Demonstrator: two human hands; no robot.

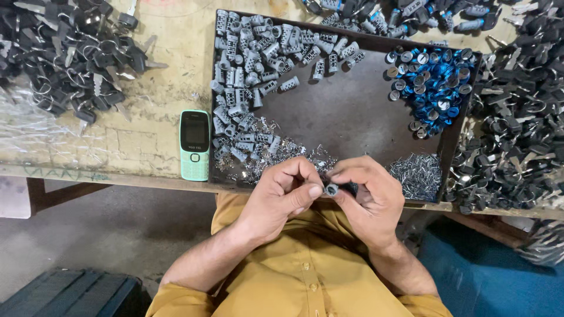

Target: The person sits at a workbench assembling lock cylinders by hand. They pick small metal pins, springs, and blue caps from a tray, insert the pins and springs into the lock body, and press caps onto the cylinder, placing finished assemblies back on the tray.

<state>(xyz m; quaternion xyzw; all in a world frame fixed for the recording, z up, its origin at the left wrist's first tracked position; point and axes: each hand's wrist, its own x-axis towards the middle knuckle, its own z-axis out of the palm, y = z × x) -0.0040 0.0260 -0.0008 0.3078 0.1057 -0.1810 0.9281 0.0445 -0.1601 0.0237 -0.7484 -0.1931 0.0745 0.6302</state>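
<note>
Both hands meet just in front of the person's chest, at the near edge of the dark tray [352,111]. Between them sits a small grey lock cylinder [331,189], its round end facing up toward the camera. The left hand [282,196] pinches it from the left, thumb tip pressed against its side and fingers curled over the top. The right hand [369,196] closes on it from the right, and a dark piece [349,187] shows in the fingers just behind the cylinder; what it is cannot be told. So the two hands are drawn together, both clamped on the one small part, which lies between the thumbs and slightly nearer the left one. On the tray beyond the hands lies a heap of grey cylinders [252,70] along the left and far sides, a scatter of small bright metal bits [276,155] just beyond the left hand, a pile of thin metal pins [416,173] just beyond the right hand, and a cluster of blue round parts [432,82] at the far right corner. A light green mobile phone [194,145] lies on the wooden bench [164,94] just left of the tray. Heaps of black-headed keys [64,53] lie at the far left and along the right side [511,129].
</note>
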